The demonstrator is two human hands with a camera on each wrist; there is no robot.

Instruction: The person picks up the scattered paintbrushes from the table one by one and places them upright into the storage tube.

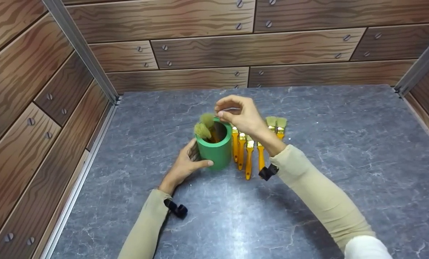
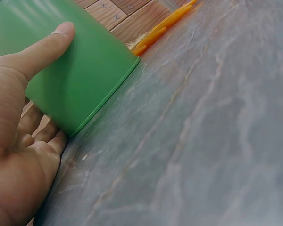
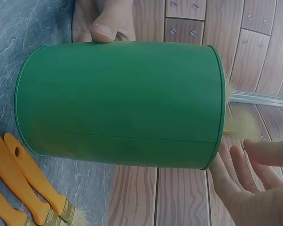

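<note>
Brush-loading step, frame centre: left hand (image 1: 183,166) grips green cup (image 1: 216,149) on worktop (image 1: 307,201), right hand (image 1: 241,115), fingers pinched, above its rim; next likely calls for another yellow-handled brush (image 1: 249,158).

Seen from above: left hand (image 1: 186,163) curled round the side of a green cup (image 1: 216,147), thumb across its front; stood upright on the grey marbled table (image 1: 343,151); two brushes (image 1: 204,126) set inside, bristles up; right hand (image 1: 241,115) held just over the cup's rim, fingertips pinched together, what they pinched too small to tell; lay just right of the cup a row of yellow-handled brushes (image 1: 249,158), side by side; ringed by wood-plank walls (image 1: 200,54).
</note>
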